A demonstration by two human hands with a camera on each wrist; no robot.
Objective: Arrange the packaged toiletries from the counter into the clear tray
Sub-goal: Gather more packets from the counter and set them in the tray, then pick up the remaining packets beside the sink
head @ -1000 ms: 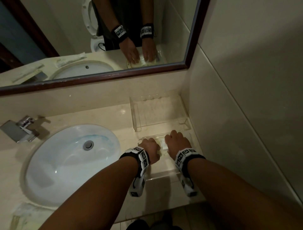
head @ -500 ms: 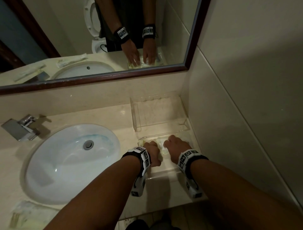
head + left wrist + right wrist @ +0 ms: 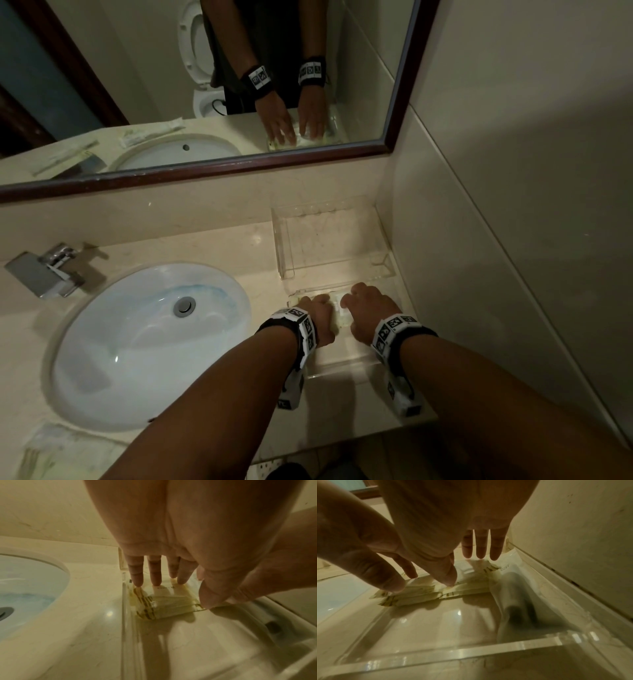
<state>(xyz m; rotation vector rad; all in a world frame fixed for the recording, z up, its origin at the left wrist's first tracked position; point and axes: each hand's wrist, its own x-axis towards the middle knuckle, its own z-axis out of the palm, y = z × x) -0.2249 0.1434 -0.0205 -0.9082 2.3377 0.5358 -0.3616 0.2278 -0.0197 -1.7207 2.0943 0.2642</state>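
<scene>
A clear tray (image 3: 342,368) sits on the counter right of the sink. A stack of cream packets with gold stripes (image 3: 168,604) lies across its far end. My left hand (image 3: 320,308) rests on them, its straight fingers (image 3: 137,577) on the far edge and its thumb on the near edge. My right hand (image 3: 368,305) lies beside it, thumb and forefinger touching the packets (image 3: 423,592) while its other fingers (image 3: 479,547) hang straight. A white sachet with a dark tube inside (image 3: 515,601) lies along the tray's right wall. The tray's front wall (image 3: 436,654) is close to the right wrist camera.
A second clear tray (image 3: 284,240) stands behind the first, against the backsplash. The tiled wall (image 3: 479,240) runs close on the right. The white basin (image 3: 147,342) and chrome tap (image 3: 44,274) are on the left. More wrapped packets (image 3: 51,452) lie at the counter's front left.
Both hands stay on the packets in the tray and have only shifted slightly toward me.
</scene>
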